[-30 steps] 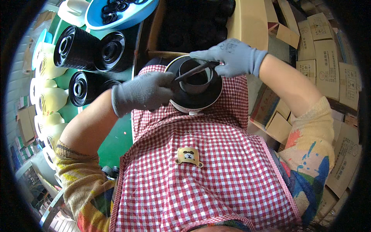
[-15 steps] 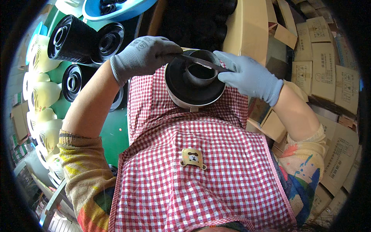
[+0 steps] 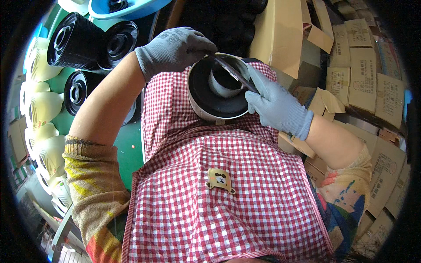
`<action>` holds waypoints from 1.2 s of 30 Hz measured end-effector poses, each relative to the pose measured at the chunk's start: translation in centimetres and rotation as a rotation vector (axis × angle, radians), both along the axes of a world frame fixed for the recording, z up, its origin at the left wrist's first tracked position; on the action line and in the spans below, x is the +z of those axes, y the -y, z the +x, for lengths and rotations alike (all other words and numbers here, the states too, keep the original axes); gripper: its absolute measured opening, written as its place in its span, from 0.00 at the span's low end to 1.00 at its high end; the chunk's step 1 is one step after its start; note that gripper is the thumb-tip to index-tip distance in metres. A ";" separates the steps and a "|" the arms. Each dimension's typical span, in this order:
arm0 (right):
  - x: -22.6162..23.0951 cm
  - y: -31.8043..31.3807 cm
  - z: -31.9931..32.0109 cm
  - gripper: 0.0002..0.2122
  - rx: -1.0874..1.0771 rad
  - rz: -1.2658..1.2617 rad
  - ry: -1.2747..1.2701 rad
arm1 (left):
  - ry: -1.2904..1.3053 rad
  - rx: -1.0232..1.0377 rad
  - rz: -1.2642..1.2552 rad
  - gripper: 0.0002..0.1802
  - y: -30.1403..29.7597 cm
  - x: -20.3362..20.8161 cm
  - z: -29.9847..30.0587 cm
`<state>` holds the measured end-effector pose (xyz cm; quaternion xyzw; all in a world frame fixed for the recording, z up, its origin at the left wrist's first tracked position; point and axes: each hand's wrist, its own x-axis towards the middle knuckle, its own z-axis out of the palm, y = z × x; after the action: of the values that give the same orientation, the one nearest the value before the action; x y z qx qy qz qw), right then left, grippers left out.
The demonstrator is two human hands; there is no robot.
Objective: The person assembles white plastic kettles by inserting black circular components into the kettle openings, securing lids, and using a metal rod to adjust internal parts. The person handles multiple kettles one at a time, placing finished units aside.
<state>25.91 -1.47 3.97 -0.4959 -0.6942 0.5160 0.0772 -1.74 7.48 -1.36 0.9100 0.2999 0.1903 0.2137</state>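
Observation:
On my lap, over the red-and-white checked apron (image 3: 219, 149), rests a round black part (image 3: 205, 98) with a pale outer rim. A raised grey ring (image 3: 227, 91) stands at its centre. Slantwise above that ring runs a narrow, dark, blade-like strip (image 3: 231, 70) with a light edge. My gloved left hand (image 3: 177, 48) is closed on its far left end. The near right end sits between the thumb and fingers of my gloved right hand (image 3: 278, 105). Whether the strip touches the ring, I cannot tell.
On the green table (image 3: 127, 155) at left stand stacks of black round parts (image 3: 76, 41) and a row of cream bowl-like pieces (image 3: 46, 105). A blue basin (image 3: 129, 11) is at the back. An open carton (image 3: 280, 33) stands ahead; stacked cartons (image 3: 362, 70) fill the right.
The strip has tilted more steeply, its right end coming nearer to me. My right hand has moved down with it, while my left hand has shifted slightly up and to the right.

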 end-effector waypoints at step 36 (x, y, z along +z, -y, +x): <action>-2.8 -5.8 1.4 0.27 0.542 0.576 0.277 | -0.183 0.323 -0.037 0.10 6.6 1.9 0.7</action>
<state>27.31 4.35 1.20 -0.3181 -0.9193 0.2308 -0.0200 -1.04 0.87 0.49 0.8595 0.4638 0.1331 0.1690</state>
